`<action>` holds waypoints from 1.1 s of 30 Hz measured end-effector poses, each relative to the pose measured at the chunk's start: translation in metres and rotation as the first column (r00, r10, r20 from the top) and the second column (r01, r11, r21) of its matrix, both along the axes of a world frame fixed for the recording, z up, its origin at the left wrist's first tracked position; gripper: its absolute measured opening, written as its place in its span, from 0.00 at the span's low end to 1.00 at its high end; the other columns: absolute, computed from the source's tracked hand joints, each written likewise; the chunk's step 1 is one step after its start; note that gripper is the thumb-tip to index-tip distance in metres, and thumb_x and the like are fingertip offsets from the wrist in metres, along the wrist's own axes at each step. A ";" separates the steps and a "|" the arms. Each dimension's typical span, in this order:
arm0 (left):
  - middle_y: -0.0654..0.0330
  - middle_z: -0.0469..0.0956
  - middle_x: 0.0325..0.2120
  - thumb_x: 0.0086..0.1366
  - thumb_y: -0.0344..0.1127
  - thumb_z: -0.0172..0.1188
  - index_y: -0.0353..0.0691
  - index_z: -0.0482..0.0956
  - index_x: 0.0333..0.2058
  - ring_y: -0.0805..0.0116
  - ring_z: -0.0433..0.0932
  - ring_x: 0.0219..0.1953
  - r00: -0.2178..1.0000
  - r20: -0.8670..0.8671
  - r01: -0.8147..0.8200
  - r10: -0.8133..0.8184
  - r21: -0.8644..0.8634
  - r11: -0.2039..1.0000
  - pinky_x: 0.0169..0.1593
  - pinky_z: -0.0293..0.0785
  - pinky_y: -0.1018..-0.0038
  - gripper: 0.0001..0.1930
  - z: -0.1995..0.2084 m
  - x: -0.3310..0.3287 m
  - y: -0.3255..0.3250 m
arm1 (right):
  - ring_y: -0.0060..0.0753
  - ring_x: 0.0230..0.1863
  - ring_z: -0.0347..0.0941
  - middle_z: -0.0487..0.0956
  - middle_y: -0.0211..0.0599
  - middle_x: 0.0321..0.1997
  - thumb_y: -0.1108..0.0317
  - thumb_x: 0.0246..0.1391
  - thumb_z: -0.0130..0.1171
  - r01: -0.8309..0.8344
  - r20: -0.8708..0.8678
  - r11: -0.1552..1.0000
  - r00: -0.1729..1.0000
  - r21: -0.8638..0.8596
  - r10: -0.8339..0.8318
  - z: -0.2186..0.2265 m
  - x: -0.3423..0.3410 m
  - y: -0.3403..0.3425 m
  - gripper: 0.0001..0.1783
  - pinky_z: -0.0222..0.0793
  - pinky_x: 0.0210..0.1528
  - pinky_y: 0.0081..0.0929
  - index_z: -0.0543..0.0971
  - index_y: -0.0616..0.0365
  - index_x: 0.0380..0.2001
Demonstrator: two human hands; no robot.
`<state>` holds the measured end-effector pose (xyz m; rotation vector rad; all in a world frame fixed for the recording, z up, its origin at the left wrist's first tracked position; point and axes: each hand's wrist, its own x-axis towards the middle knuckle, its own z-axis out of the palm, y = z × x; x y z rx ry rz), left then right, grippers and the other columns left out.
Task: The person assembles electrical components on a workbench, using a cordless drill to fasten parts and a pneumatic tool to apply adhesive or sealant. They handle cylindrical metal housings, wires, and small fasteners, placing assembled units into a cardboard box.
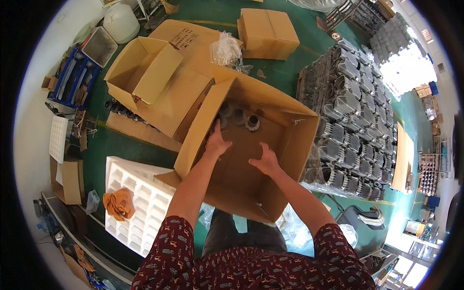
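A large open cardboard box stands in front of me, and both my hands reach down into it. In its far left corner stand several grey metal flanged pieces, the clearest being a round flanged fitting with a short collar. My left hand is beside the left wall, fingers stretched toward the far corner and thumb apart; its fingertips are near the pieces, and I cannot tell whether they touch one. Over the bare box bottom, my right hand is open with thumb and fingers spread, holding nothing.
Ribbed metal housings are stacked high at the right. A smaller open carton rests on flattened cardboard at the far left. A closed carton stands behind. Nearer left lies a white moulded tray bearing an orange cloth.
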<state>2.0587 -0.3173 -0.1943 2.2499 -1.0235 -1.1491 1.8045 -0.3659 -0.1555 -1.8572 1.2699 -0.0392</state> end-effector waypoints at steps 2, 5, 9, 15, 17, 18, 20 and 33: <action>0.38 0.52 0.73 0.53 0.38 0.77 0.54 0.34 0.77 0.37 0.55 0.73 0.994 0.112 -0.012 0.009 0.020 1.000 0.73 0.59 0.53 0.65 -0.030 0.005 -0.020 | 0.64 0.71 0.59 0.64 0.61 0.70 0.56 0.41 0.79 0.028 -0.030 0.997 0.999 0.067 -0.026 -0.017 0.028 -0.033 0.59 0.62 0.70 0.51 0.56 0.56 0.73; 0.41 0.49 0.74 0.51 0.37 0.79 0.56 0.33 0.77 0.40 0.51 0.75 0.985 0.166 -0.048 0.054 -0.041 0.998 0.74 0.56 0.53 0.68 -0.055 0.021 -0.069 | 0.68 0.73 0.55 0.59 0.60 0.74 0.55 0.39 0.80 0.034 -0.073 0.996 0.997 -0.083 -0.040 -0.059 0.054 -0.080 0.64 0.61 0.70 0.55 0.52 0.53 0.75; 0.42 0.42 0.76 0.45 0.41 0.83 0.57 0.33 0.77 0.40 0.48 0.76 0.953 0.301 -0.025 0.036 -0.040 0.999 0.75 0.53 0.51 0.72 -0.109 0.055 -0.125 | 0.69 0.73 0.55 0.56 0.59 0.75 0.54 0.39 0.81 0.031 -0.145 0.992 0.988 -0.118 -0.048 -0.110 0.086 -0.131 0.65 0.62 0.70 0.56 0.51 0.48 0.76; 0.35 0.57 0.70 0.37 0.60 0.83 0.55 0.45 0.77 0.36 0.57 0.72 0.938 0.344 -0.032 0.036 -0.018 0.999 0.71 0.61 0.49 0.72 -0.178 0.095 -0.152 | 0.67 0.72 0.60 0.52 0.57 0.77 0.51 0.45 0.79 -0.085 -0.370 0.996 0.926 -0.003 0.078 -0.138 0.123 -0.159 0.61 0.68 0.67 0.57 0.52 0.40 0.76; 0.34 0.59 0.69 0.40 0.59 0.82 0.52 0.47 0.76 0.35 0.59 0.71 0.971 0.236 -0.022 0.029 -0.031 0.999 0.69 0.63 0.48 0.68 -0.186 0.105 -0.152 | 0.66 0.71 0.62 0.54 0.59 0.76 0.51 0.46 0.78 -0.066 -0.325 0.998 0.944 -0.023 0.055 -0.151 0.128 -0.161 0.59 0.71 0.65 0.57 0.54 0.40 0.76; 0.34 0.61 0.68 0.43 0.59 0.81 0.51 0.48 0.75 0.35 0.61 0.70 0.977 0.213 -0.018 0.028 -0.046 0.999 0.69 0.64 0.49 0.66 -0.184 0.102 -0.156 | 0.64 0.69 0.65 0.58 0.58 0.74 0.50 0.45 0.78 -0.064 -0.334 0.997 0.942 -0.052 0.043 -0.161 0.128 -0.163 0.57 0.72 0.63 0.56 0.57 0.43 0.74; 0.35 0.65 0.66 0.47 0.57 0.79 0.48 0.51 0.74 0.35 0.65 0.68 0.987 0.162 -0.003 0.016 -0.081 0.997 0.67 0.66 0.49 0.62 -0.172 0.087 -0.164 | 0.61 0.65 0.70 0.66 0.58 0.70 0.49 0.44 0.78 -0.053 -0.357 0.992 0.934 -0.114 0.009 -0.177 0.123 -0.166 0.53 0.73 0.60 0.54 0.63 0.49 0.70; 0.36 0.72 0.61 0.58 0.50 0.73 0.46 0.52 0.74 0.35 0.72 0.63 0.975 0.222 0.021 -0.011 -0.045 0.999 0.66 0.69 0.51 0.51 -0.160 0.068 -0.151 | 0.51 0.56 0.80 0.81 0.48 0.57 0.51 0.47 0.75 -0.375 -0.346 0.908 0.890 -0.186 0.297 -0.191 0.158 -0.182 0.50 0.79 0.54 0.49 0.63 0.40 0.72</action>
